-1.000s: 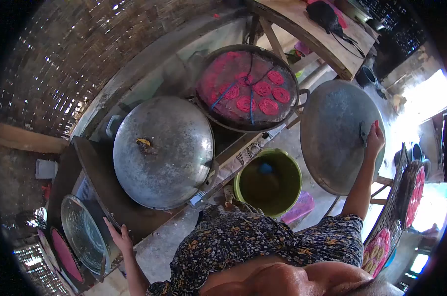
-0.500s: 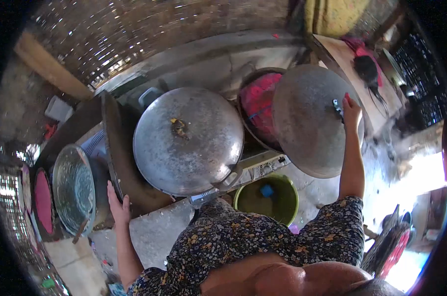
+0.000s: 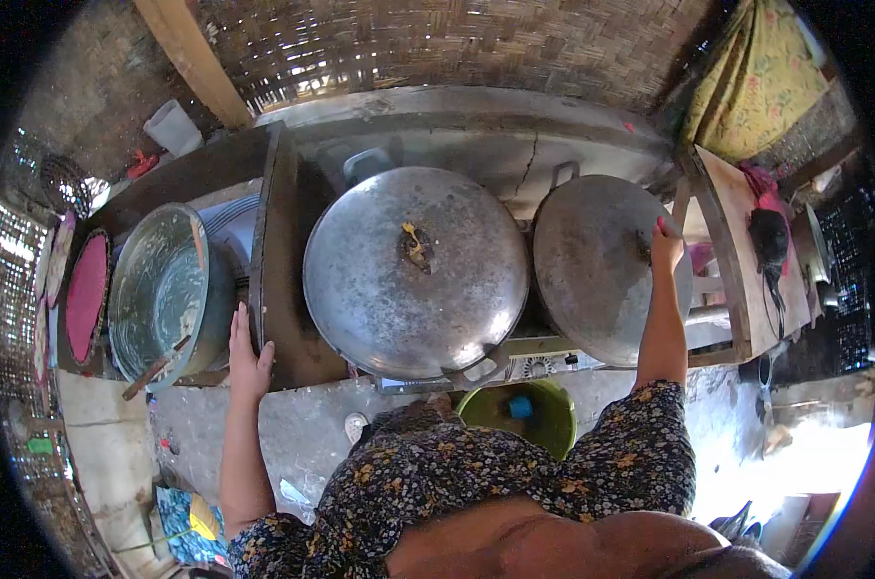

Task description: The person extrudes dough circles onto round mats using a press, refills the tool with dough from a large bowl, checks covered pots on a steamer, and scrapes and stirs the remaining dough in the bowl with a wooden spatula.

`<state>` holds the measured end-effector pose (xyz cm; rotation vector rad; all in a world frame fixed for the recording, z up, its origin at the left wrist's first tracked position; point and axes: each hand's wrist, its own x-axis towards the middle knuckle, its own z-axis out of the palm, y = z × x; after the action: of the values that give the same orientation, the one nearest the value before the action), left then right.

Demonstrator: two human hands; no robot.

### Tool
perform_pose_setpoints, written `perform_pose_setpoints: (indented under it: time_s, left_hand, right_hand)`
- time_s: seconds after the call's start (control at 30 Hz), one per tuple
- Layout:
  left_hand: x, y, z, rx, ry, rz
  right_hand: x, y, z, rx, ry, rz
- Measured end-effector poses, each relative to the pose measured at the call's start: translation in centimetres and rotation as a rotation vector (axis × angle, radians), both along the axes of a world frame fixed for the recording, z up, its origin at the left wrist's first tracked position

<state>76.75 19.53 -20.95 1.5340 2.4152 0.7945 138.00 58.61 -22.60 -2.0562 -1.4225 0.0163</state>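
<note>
A round grey metal lid (image 3: 592, 265) lies over the right pot and hides what is inside. My right hand (image 3: 666, 248) is closed on the lid's knob, which my fingers mostly cover. My left hand (image 3: 250, 359), fingers stretched out and thumb apart, holds nothing. It is by the front end of a dark upright partition (image 3: 266, 222), to the right of a large greenish tub (image 3: 157, 261) smeared with pale residue. Between my hands sits a big pot under a domed metal lid (image 3: 428, 318) with yellow material tied at its knob.
A green bucket (image 3: 560, 415) of water with a blue dipper (image 3: 520, 406) stands on the floor below the stove (image 3: 534, 357). On the right is a wooden board (image 3: 727, 222) with a black item. A wooden stick (image 3: 152, 374) rests across the tub's rim.
My right hand has brought the lid over the right pot, and the pink cloth-like contents are now covered. My left hand remains open by the partition. The view has shifted.
</note>
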Motion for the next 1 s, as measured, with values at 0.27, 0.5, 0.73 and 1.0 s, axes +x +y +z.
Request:
perform_pose_setpoints:
  time_s: [0.27, 0.5, 0.73, 1.0]
  left_hand:
    - [-0.2, 0.1, 0.0, -0.005, 0.0, 0.005]
    - [-0.3, 0.2, 0.1, -0.006, -0.007, -0.01]
    - [-0.9, -0.3, 0.0, 0.036, 0.019, 0.02]
    - [0.0, -2.0, 0.0, 0.284, -0.101, 0.164]
  right_hand:
    - [1.9, 2.8, -3.4, -0.029, -0.059, 0.016]
    - [3.3, 4.3, -5.3, -0.02, -0.054, 0.011]
    - [14.2, 11.8, -12.6, -0.053, -0.876, 0.245]
    - [-18.1, -1.8, 9.1, 0.377, -0.401, 0.607]
